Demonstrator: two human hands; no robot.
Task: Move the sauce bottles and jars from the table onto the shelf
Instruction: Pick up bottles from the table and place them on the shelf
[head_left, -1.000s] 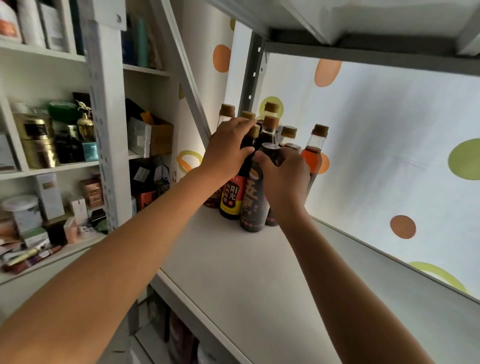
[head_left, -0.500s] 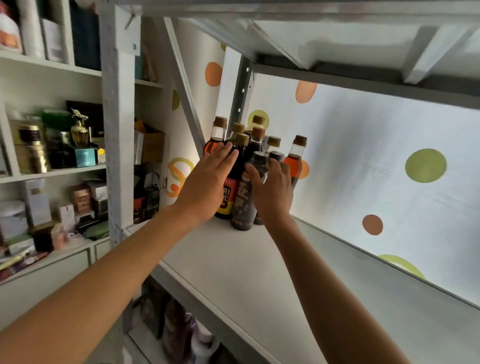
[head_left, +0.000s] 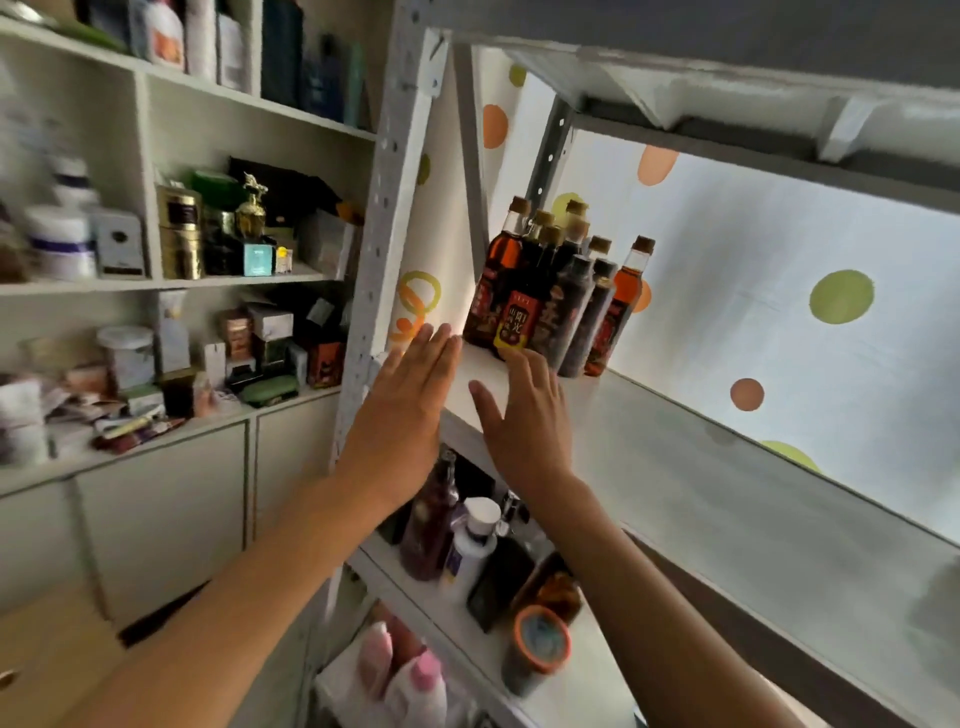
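A cluster of sauce bottles (head_left: 550, 291) is seen just above the centre of the frame, set upright at the far left end of the white shelf (head_left: 701, 467), against the dotted backdrop (head_left: 753, 270). Their long axes are held vertical, with the brown caps pointed up towards the shelf board above and the labels turned towards the camera; a slight lean is given to them by the wide-angle view. A bottle with a red and yellow label (head_left: 511, 325) is placed at the front of the group, and an amber bottle (head_left: 621, 296) at its right edge.

Below the cluster, both hands are shown released, with nothing grasped. The left hand (head_left: 402, 410) is spread flat with straight fingers over the shelf's front corner, beside the perforated upright post (head_left: 374, 234). The right hand (head_left: 524, 415) is spread likewise, its fingertips just short of the front bottles; whether they are touched cannot be told.

On the lower shelf (head_left: 415, 577), in the lower centre, more bottles and an orange-lidded jar (head_left: 537, 644) are stored. At the left of the frame, a white cabinet (head_left: 145, 291) is filled with boxes and jars.
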